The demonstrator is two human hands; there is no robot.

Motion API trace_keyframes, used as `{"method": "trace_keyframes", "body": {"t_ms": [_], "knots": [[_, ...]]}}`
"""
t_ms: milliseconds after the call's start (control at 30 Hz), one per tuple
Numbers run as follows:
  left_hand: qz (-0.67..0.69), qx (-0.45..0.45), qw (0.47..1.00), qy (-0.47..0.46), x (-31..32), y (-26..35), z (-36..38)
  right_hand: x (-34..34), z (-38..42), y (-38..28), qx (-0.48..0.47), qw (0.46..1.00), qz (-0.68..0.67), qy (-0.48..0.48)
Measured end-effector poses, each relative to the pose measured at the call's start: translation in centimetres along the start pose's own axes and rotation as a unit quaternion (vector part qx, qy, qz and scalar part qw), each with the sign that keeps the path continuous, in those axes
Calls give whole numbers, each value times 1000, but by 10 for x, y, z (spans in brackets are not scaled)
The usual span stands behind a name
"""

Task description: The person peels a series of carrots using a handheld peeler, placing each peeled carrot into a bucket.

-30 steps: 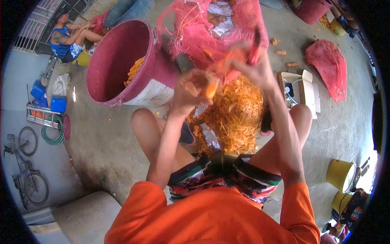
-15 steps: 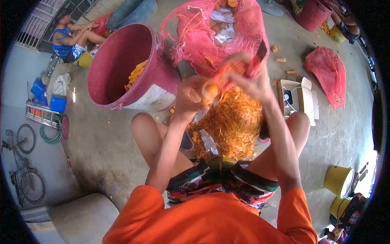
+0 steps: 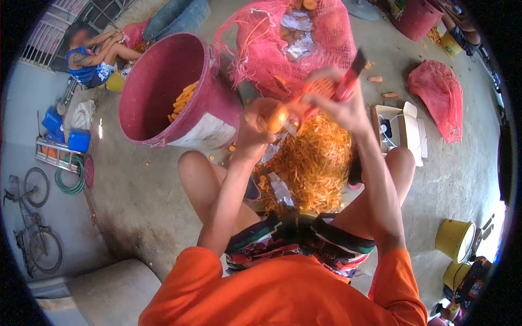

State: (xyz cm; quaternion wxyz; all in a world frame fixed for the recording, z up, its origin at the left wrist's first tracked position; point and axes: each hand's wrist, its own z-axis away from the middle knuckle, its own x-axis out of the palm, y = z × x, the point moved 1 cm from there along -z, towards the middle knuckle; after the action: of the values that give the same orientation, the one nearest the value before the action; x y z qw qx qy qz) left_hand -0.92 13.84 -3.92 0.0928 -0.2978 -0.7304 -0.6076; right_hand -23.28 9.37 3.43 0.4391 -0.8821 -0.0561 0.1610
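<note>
Carrot in my left fist, peeler just to its right

My left hand (image 3: 255, 126) is closed around a carrot (image 3: 277, 118), its fingers curled so that only one end shows. That rounded end pokes out on the right side of my fist and tips up toward my eyes. I see the carrot so foreshortened that its length is hard to judge; the short stretch in view slants from lower left to upper right, and the rest is hidden in my grip.

My right hand (image 3: 346, 110) is wrapped on a red-orange slotted tool, by its look a peeler (image 3: 321, 88). Its body slants from my right palm down and leftward, so its near end sits right beside the carrot's exposed end. Whether the two touch, I can't tell. A red-handled knife (image 3: 348, 84) is tucked in the same hand, its dark blade angled up and away to the right, on the side turned from the carrot.

So the carrot lies between my hands, left of the peeler, with my left hand on it and my right hand close by. Both are above the upper left part of the heap of peelings (image 3: 323, 163) between my legs.
</note>
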Motion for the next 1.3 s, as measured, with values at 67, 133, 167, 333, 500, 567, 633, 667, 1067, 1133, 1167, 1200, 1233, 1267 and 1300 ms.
{"method": "trace_keyframes", "body": {"t_ms": [67, 133, 167, 333, 500, 567, 633, 667, 1067, 1133, 1167, 1200, 1233, 1267, 1300], "knots": [[-33, 1, 999, 4, 1, 2, 0, 9, -1, -6, -25, 999, 18, -19], [-33, 8, 999, -26, 1, 3, 5, 2, -1, 11, 11, 1000, -7, 23], [-84, 5, 996, 0, -10, -5, 7, -6, -4, 22, 5, 998, 41, 49], [31, 26, 999, 5, 10, 3, 0, 3, 0, 6, 27, 998, -23, 52], [-21, -5, 999, 33, 3, -3, 4, 4, 3, 14, 58, 998, -33, 12], [-31, 1, 999, 32, -5, 0, -7, 4, 0, 18, 72, 996, -49, 23], [-9, -1, 1000, 4, -4, 5, -8, 0, -3, 24, 20, 999, 16, 46], [15, -6, 1000, -23, -4, 8, -7, -5, -5, 28, -27, 994, 82, 70], [-38, 11, 999, 16, 9, 6, 1, 14, 9, -3, 63, 995, -77, -13], [-46, 7, 999, 15, 7, 5, 2, 12, 8, -1, 52, 998, -46, 1], [-41, 9, 999, 7, 3, 2, 3, 10, 6, 3, 27, 998, -45, 19], [-36, 10, 999, 0, 0, 1, 4, 7, 4, 7, 2, 998, -44, 36], [-35, 10, 999, 1, 0, 2, 6, 0, 1, 15, 6, 998, 6, 61], [-35, 8, 999, 3, 0, 5, 7, -8, 0, 22, 5, 998, 6, 60], [-34, 7, 999, 3, 1, 7, 6, -14, -3, 21, 21, 997, 12, 71]]}}
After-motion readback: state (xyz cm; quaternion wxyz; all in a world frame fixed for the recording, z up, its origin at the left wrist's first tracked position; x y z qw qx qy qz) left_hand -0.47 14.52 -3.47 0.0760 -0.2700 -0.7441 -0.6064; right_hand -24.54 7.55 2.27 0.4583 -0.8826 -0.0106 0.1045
